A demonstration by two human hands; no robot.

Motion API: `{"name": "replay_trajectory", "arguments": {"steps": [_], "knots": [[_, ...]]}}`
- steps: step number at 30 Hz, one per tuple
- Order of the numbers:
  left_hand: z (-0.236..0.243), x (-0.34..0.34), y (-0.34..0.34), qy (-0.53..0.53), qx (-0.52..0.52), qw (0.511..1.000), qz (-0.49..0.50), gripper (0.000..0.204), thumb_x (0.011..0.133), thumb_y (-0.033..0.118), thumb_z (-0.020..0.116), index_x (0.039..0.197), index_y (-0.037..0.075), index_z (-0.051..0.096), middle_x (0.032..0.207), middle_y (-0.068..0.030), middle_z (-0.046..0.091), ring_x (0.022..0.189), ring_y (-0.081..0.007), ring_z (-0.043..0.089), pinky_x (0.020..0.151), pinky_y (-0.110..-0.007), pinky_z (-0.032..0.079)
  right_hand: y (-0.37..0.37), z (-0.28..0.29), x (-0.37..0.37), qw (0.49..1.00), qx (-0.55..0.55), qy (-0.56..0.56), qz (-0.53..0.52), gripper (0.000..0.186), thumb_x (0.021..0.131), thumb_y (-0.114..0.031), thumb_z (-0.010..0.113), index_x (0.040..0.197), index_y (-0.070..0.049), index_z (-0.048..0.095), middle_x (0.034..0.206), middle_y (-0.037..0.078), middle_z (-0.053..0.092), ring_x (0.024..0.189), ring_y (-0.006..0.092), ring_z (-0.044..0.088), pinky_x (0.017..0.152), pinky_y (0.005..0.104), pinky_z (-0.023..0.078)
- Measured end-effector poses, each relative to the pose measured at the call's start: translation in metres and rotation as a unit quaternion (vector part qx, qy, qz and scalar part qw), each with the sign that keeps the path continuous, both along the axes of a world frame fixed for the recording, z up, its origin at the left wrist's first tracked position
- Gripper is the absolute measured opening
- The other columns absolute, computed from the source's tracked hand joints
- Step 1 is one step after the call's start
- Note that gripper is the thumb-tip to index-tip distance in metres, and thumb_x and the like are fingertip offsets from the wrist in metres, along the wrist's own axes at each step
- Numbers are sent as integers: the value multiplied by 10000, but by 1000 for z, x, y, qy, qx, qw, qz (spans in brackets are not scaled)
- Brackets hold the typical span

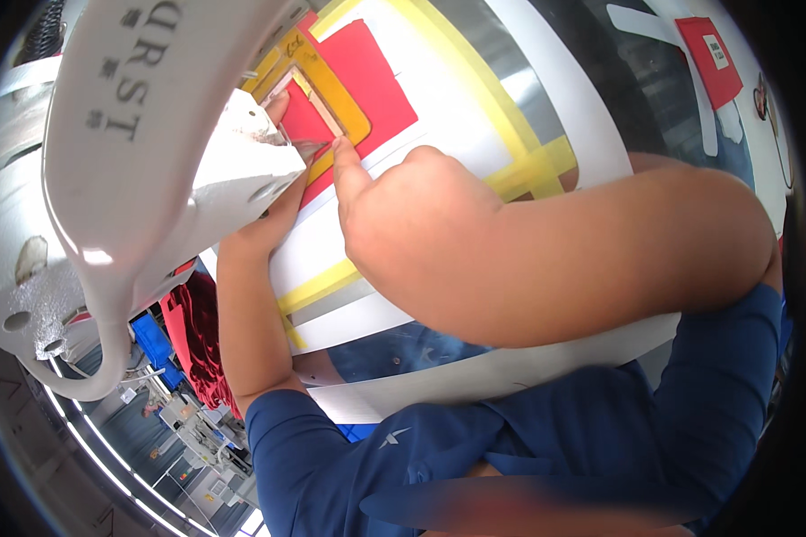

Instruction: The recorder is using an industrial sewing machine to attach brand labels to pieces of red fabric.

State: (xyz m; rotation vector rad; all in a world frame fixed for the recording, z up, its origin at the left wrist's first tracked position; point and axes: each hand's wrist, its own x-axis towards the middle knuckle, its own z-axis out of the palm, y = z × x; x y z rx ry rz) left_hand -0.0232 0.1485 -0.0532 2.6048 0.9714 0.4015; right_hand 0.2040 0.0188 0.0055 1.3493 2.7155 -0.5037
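In the head view, my right hand (412, 215) stretches its index finger onto the corner of a yellow frame (356, 121). Its other fingers look folded under, and I see nothing held in it. The frame lies on a red sheet of fabric (376, 72), with a red panel (303, 115) showing through its window. My left hand (279, 107) is mostly hidden behind the white sewing machine head (242, 148); a fingertip shows by the window. A pale narrow strip (318, 103) runs along the window's inner edge.
The machine's curved white arm (143, 134) takes up the upper left. Beneath the fabric lies a white sheet (457, 98) edged with yellow tape (510, 116). A red labelled piece (709, 63) lies at the far right. Dark red cloth (201, 336) hangs near blue bins (152, 340) at the left.
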Motion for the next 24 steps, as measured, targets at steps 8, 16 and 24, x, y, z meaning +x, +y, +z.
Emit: {"name": "replay_trajectory", "arguments": {"steps": [8,16,24], "knots": [[4,4,-8,13,-66,995,72,573,968,-13,732,1527,-4,604,1560,-158,604,1414,-233,571,1179,-366,463,-3,-2,2,998,-14,56,2,738,678,-173,847,1314,169,695,1355,428,648,596,167,654,594,320,473],[1,-3,-25,-65,-190,977,75,582,981,36,754,1540,3,598,1543,-131,598,1306,-198,605,1107,-359,516,-18,-5,1,996,47,68,38,610,645,-145,825,1151,187,744,1342,479,628,537,201,617,556,339,432],[4,7,-25,-56,-99,987,113,371,957,116,793,1310,32,716,1232,-128,733,1045,-238,711,933,-368,564,-7,2,19,994,42,17,97,701,659,-140,839,1242,221,691,1173,415,714,573,206,663,546,340,479]]}}
